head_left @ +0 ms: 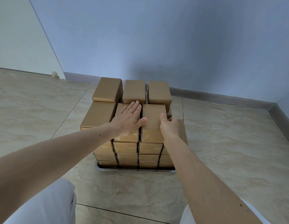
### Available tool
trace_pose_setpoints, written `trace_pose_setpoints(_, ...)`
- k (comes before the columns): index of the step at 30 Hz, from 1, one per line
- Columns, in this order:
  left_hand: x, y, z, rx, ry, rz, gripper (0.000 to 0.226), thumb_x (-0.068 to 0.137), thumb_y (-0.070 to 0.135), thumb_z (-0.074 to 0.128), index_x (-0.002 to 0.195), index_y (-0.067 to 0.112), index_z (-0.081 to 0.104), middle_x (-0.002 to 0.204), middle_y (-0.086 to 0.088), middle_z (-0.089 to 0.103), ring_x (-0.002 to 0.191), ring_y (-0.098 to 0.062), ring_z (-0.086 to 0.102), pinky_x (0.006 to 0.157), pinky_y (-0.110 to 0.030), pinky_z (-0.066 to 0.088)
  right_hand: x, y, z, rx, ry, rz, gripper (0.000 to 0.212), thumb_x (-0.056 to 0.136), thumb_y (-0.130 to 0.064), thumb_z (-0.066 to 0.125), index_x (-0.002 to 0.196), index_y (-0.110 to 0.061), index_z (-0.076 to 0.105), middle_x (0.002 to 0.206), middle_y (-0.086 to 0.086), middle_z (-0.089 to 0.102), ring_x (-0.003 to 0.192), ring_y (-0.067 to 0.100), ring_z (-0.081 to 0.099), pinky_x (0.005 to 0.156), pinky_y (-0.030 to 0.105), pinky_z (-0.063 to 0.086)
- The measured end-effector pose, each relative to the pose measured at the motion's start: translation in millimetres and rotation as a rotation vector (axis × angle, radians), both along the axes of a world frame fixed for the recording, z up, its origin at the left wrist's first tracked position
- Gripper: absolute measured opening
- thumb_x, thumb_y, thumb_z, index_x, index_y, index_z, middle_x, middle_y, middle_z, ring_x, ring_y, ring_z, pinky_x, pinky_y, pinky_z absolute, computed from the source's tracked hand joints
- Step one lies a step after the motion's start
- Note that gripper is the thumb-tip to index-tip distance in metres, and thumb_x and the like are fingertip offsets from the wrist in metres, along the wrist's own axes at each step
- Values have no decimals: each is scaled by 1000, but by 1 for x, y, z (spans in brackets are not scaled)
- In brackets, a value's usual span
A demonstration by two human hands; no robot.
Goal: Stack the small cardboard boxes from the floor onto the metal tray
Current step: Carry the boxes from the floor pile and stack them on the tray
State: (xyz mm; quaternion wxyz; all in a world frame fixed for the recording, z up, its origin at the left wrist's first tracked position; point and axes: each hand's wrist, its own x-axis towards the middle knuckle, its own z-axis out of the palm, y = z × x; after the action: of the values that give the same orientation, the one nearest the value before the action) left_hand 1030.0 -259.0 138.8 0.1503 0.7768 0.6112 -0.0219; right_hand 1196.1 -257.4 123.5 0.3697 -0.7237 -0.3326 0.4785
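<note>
While the left hand (130,118) presses flat-fingered, the right hand (169,126) grips a plain brown box (152,115)

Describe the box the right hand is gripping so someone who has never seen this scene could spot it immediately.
Find the stack of cardboard boxes on the metal tray by the blue wall. On its top layer, look at the front row, nearest the camera. The box is the one right of the box under the flat left hand; only it has the right hand curled over its right edge.

Worn on the head, looking forward and down, close above stacked boxes (134,126) mid-frame; wall (172,38) across upper frame.
</note>
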Motion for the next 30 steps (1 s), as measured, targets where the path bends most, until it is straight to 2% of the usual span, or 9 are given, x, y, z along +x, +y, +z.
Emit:
trace_pose_setpoints(5, 4, 2, 10, -5, -65, 10, 70, 106, 52, 17, 160, 11, -3, 168, -4, -13, 154, -15, -15, 125, -34, -7, 2, -2, 1, 51, -97, 36, 62, 98, -58, 48, 146, -21, 43, 138, 5, 57, 125, 29, 54, 105, 54, 46)
trace_pose_setpoints(8, 9, 2, 17, -13, -148, 40, 69, 106, 51, 18, 160, 10, 3, 168, -5, -7, 154, -16, -10, 125, -34, -4, 6, -1, 7, 73, -162, 73, 62, 97, -60, 46, 146, -23, 42, 137, 4, 57, 127, 28, 52, 106, 54, 45)
trace_pose_setpoints(11, 12, 4, 27, 28, -238, 64, 66, 107, 49, 20, 160, 11, 9, 169, -4, 0, 155, -14, -6, 122, -29, -4, 11, -1, 18, 165, -313, 109, 60, 100, -56, 44, 151, -24, 37, 148, 3, 48, 139, 27, 41, 113, 54, 37)
trace_pose_setpoints(14, 7, 6, 40, 36, -290, 59, 61, 108, 44, 22, 160, 13, 10, 169, -3, 2, 154, -12, -5, 115, -19, -8, 13, -8, 26, 315, -500, 176, 58, 103, -49, 45, 153, -20, 36, 155, 2, 42, 146, 24, 29, 120, 49, 25)
trace_pose_setpoints(18, -5, 4, 58, -46, -274, 96, 66, 106, 50, 20, 161, 17, 6, 169, 1, -2, 154, -9, -7, 118, -22, -7, 10, -5, 43, 331, -596, 340, 60, 103, -46, 45, 155, -19, 34, 159, 2, 37, 148, 23, 25, 122, 49, 20)
trace_pose_setpoints(21, -10, 4, 88, -137, -285, 165, 74, 100, 58, 17, 161, 18, 4, 169, 3, -5, 154, -10, -10, 123, -31, -5, 7, 6, 79, 356, -686, 463, 60, 102, -46, 46, 154, -18, 36, 161, 2, 35, 149, 23, 26, 122, 43, 22)
trace_pose_setpoints(24, -16, 3, 132, -174, -282, 221, 78, 95, 63, 15, 161, 21, 4, 168, 5, -4, 154, -11, -10, 126, -38, -4, 2, 17, 131, 347, -695, 540, 59, 102, -44, 49, 152, -14, 39, 159, 5, 38, 148, 24, 30, 121, 38, 20)
trace_pose_setpoints(27, -24, -1, 182, -176, -306, 273, 70, 102, 56, 24, 161, 22, 7, 168, 6, -2, 154, -12, -8, 126, -41, -1, -8, 17, 184, 315, -637, 573, 59, 103, -43, 47, 153, -14, 36, 160, 4, 36, 149, 22, 28, 121, 34, 18)
trace_pose_setpoints(30, -43, -8, 250, -170, -367, 357, 67, 104, 52, 30, 161, 21, 12, 169, 5, 2, 155, -13, -3, 124, -40, 0, -27, 13, 253, 282, -545, 626, 59, 104, -44, 46, 155, -18, 33, 161, 0, 33, 149, 19, 25, 122, 38, 22)
